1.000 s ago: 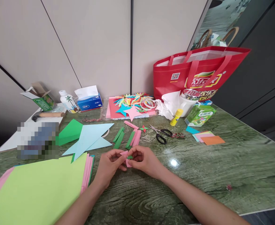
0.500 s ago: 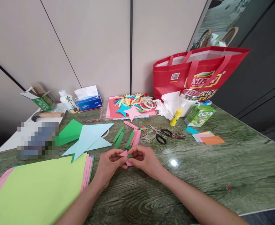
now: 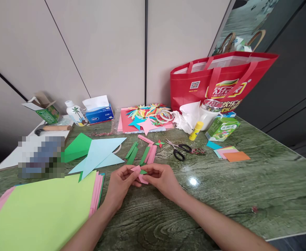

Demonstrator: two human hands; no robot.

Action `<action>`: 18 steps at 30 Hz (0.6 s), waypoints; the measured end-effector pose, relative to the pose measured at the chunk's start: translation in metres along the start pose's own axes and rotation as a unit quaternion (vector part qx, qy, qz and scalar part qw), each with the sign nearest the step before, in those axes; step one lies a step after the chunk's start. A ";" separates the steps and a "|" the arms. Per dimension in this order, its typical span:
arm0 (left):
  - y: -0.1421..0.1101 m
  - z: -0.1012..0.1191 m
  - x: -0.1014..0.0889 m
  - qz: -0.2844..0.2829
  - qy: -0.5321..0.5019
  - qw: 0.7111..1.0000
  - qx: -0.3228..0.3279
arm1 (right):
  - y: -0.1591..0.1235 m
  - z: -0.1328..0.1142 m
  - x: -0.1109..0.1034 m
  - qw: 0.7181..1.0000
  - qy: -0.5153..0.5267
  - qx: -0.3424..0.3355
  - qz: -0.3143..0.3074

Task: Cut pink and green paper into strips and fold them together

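Observation:
Between my two hands is a small folded piece of pink and green paper (image 3: 143,179). My left hand (image 3: 123,181) pinches its left side, thumb on top. My right hand (image 3: 160,177) grips its right side with thumb and fingers closed. The fingers hide part of the folds. Just beyond my hands lie folded green paper strips (image 3: 132,155) and folded pink paper strips (image 3: 152,154). A small red and green paper star (image 3: 159,143) sits beside them, left of black-handled scissors (image 3: 179,150).
At left are a stack of coloured paper (image 3: 45,209) and large light-blue folded paper (image 3: 100,153). Behind stand a tissue box (image 3: 100,115), a white bottle (image 3: 76,113), a glue stick (image 3: 196,130), a green carton (image 3: 222,128) and a red bag (image 3: 194,80). Small paper sheets (image 3: 237,156) lie at right.
My left thumb has shifted a little, and more of the pink paper shows between my fingers. Both hands keep their hold; the things around them stay in place.

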State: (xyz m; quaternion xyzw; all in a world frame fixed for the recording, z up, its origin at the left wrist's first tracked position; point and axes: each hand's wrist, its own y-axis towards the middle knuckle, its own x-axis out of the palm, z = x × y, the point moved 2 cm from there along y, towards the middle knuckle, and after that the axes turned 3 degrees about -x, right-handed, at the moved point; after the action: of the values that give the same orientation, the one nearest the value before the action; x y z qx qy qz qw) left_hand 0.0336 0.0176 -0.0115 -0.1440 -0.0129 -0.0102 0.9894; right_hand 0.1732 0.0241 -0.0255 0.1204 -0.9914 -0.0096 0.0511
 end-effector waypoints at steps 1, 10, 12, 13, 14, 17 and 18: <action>0.000 0.001 0.000 -0.005 0.004 1.000 0.003 | 0.001 -0.001 0.000 1.000 0.004 0.002 -0.006; -0.001 0.002 -0.002 0.002 0.075 0.996 0.043 | 0.000 0.000 0.000 0.999 -0.033 -0.001 -0.003; -0.002 0.001 -0.002 -0.003 0.068 0.997 0.037 | 0.001 0.001 -0.001 0.999 -0.047 -0.006 0.002; -0.002 0.001 -0.001 -0.006 0.066 0.997 0.036 | 0.001 0.001 -0.002 0.999 -0.049 -0.006 0.004; -0.002 0.001 -0.001 -0.008 0.065 0.997 0.036 | 0.001 0.001 -0.002 0.999 -0.047 -0.004 0.005; -0.002 0.002 -0.001 -0.009 0.072 0.997 0.038 | 0.002 0.001 -0.003 0.999 -0.039 0.007 0.008; -0.002 0.003 -0.001 -0.007 0.078 0.996 0.037 | 0.002 0.001 -0.003 0.999 -0.042 0.011 0.007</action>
State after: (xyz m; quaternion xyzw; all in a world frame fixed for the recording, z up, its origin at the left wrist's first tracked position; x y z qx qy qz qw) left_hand 0.0321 0.0169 -0.0085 -0.1058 0.0628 -0.0274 0.9920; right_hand 0.1758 0.0267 -0.0265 0.1139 -0.9935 -0.0035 0.0082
